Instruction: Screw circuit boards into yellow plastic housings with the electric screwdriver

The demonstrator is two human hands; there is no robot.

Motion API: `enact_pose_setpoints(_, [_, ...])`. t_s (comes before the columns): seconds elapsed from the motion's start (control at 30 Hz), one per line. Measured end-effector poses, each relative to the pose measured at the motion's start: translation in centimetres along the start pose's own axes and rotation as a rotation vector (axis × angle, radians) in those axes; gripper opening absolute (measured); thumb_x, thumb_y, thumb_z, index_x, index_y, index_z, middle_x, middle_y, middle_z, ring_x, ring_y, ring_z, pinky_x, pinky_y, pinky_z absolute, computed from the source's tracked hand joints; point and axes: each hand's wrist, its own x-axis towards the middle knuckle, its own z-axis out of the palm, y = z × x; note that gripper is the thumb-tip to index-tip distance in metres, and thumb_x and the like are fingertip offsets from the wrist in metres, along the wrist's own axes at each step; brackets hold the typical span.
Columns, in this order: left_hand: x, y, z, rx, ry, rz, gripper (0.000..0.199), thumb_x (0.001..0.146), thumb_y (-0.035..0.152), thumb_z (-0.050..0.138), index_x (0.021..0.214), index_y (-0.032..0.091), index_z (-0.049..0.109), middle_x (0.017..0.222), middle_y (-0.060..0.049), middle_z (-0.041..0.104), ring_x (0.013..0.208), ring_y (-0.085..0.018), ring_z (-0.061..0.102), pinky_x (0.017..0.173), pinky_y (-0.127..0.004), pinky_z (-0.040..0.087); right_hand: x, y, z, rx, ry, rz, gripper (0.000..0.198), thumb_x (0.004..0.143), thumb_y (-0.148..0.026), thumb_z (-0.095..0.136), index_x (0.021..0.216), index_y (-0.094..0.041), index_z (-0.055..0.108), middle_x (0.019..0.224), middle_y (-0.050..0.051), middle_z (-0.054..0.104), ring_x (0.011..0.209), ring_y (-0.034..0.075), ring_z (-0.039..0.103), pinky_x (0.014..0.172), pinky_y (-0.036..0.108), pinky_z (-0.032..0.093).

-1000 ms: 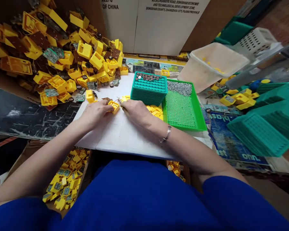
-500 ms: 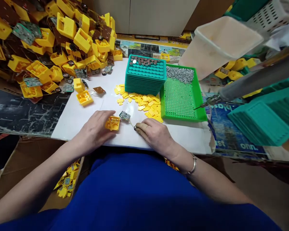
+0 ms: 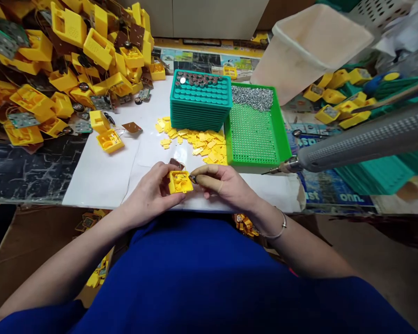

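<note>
My left hand (image 3: pixel 155 188) grips a small yellow plastic housing (image 3: pixel 181 182), its open side facing up and thin wires inside. Behind the housing a brown circuit board (image 3: pixel 176 162) shows in part, with a wire looping beside it. My right hand (image 3: pixel 225 183) pinches a small dark round part (image 3: pixel 192 178), apparently a speaker, right at the housing's right edge. Finger covers sit on some right fingertips. Beyond both hands lie many flat yellow pieces (image 3: pixel 209 146), in front of a stack of teal trays (image 3: pixel 200 109) with small round dark parts on top.
A green basket (image 3: pixel 282 134) holds many small screws (image 3: pixel 252 98). An electric screwdriver (image 3: pixel 334 155) hangs at right, its tip near the basket's front corner. Yellow housings with wires (image 3: pixel 97 48) pile up at left. A pale plastic bin (image 3: pixel 292 69) stands behind.
My left hand has moved right and tilted the housing up. My right hand has brought the round part from the table to the housing. The view has shifted, and the screwdriver appears lower.
</note>
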Motion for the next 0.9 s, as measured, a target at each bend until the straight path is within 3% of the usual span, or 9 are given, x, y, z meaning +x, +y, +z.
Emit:
enact_pose_setpoints(0.07, [0.3, 0.2, 0.6, -0.054, 0.01, 0.018, 0.043, 0.08, 0.037, 0.07, 0.117, 0.017, 0.058, 0.108, -0.007, 0.059, 0.087, -0.018, 0.063, 0.069, -0.03, 0.054, -0.2, 0.0, -0.3, -0.178, -0.001, -0.181, 0.02, 0.087, -0.032, 0.063, 0.098, -0.015, 0.067, 0.083, 0.001, 0.066, 0.059, 0.008, 0.058, 0.058, 0.023, 0.049])
enact_pose_setpoints(0.2, [0.6, 0.8, 1.1, -0.17, -0.014, 0.01, 0.044, 0.08, 0.03, 0.07, 0.118, 0.018, 0.054, 0.099, -0.004, 0.064, 0.077, -0.015, 0.063, 0.066, -0.026, 0.052, -0.4, -0.7, -0.8, -0.761, -0.012, -0.606, 0.018, 0.095, -0.025, 0.055, 0.102, -0.014, 0.068, 0.09, 0.007, 0.067, 0.083, 0.015, 0.063, 0.076, 0.027, 0.052])
enact_pose_setpoints(0.27, [0.6, 1.2, 1.2, -0.277, -0.055, -0.021, 0.044, 0.08, 0.026, 0.069, 0.119, 0.018, 0.052, 0.092, -0.002, 0.065, 0.073, -0.013, 0.062, 0.066, -0.024, 0.051, -0.4, -1.4, -0.8, -0.994, -0.044, -0.664, 0.021, 0.097, -0.023, 0.05, 0.103, -0.013, 0.067, 0.09, 0.008, 0.066, 0.083, 0.016, 0.062, 0.074, 0.027, 0.051])
enact_pose_setpoints(0.37, [0.7, 1.7, 1.5, -0.513, -0.105, -0.081, 0.043, 0.079, 0.022, 0.07, 0.117, 0.02, 0.05, 0.096, -0.002, 0.067, 0.081, -0.014, 0.065, 0.072, -0.025, 0.053, -0.4, -2.4, -0.4, -1.217, -0.05, -0.599, 0.019, 0.097, -0.022, 0.051, 0.093, -0.013, 0.067, 0.085, 0.007, 0.063, 0.076, 0.016, 0.058, 0.068, 0.027, 0.047])
enact_pose_setpoints(0.47, [0.9, 1.7, 1.8, -0.663, -0.13, -0.135, 0.043, 0.078, 0.023, 0.072, 0.115, 0.019, 0.051, 0.097, -0.002, 0.067, 0.083, -0.015, 0.066, 0.075, -0.025, 0.054, -0.2, -3.2, 0.0, -1.278, -0.037, -0.522, 0.017, 0.095, -0.024, 0.056, 0.086, -0.014, 0.067, 0.081, 0.005, 0.061, 0.073, 0.015, 0.056, 0.065, 0.026, 0.043])
enact_pose_setpoints(0.57, [1.2, 1.3, 2.1, -0.73, -0.073, -0.136, 0.042, 0.077, 0.023, 0.076, 0.112, 0.019, 0.054, 0.092, -0.001, 0.067, 0.081, -0.013, 0.066, 0.073, -0.022, 0.054, -0.1, -3.7, 0.0, -1.243, -0.023, -0.564, 0.018, 0.095, -0.022, 0.055, 0.087, -0.013, 0.068, 0.081, 0.006, 0.063, 0.073, 0.015, 0.057, 0.064, 0.026, 0.044])
enact_pose_setpoints(0.7, [1.6, 0.9, 2.2, -0.915, 0.022, -0.153, 0.039, 0.073, 0.02, 0.079, 0.105, 0.019, 0.057, 0.09, 0.001, 0.069, 0.078, -0.011, 0.067, 0.073, -0.024, 0.058, -0.2, -3.5, -0.7, -1.009, -0.068, -0.7, 0.019, 0.097, -0.017, 0.05, 0.099, -0.014, 0.068, 0.09, 0.007, 0.067, 0.082, 0.014, 0.063, 0.072, 0.025, 0.052])
enact_pose_setpoints(0.8, [1.7, 1.2, 1.6, -1.045, 0.034, -0.233, 0.037, 0.071, 0.016, 0.079, 0.102, 0.02, 0.059, 0.088, 0.001, 0.071, 0.077, -0.014, 0.07, 0.071, -0.025, 0.06, 0.1, -2.4, -1.5, -0.906, 0.03, -0.862, 0.02, 0.097, -0.018, 0.052, 0.11, -0.02, 0.066, 0.1, 0.006, 0.068, 0.093, 0.014, 0.066, 0.081, 0.029, 0.057])
enact_pose_setpoints(0.9, [1.6, 1.3, 0.6, -1.14, -0.105, -0.336, 0.033, 0.07, 0.013, 0.076, 0.099, 0.022, 0.061, 0.082, 0.0, 0.073, 0.072, -0.016, 0.072, 0.063, -0.024, 0.059, 0.7, -1.0, -1.9, -0.985, 0.112, -1.041, 0.03, 0.094, -0.022, 0.056, 0.124, -0.024, 0.058, 0.124, 0.01, 0.063, 0.123, 0.022, 0.058, 0.1, 0.045, 0.054])
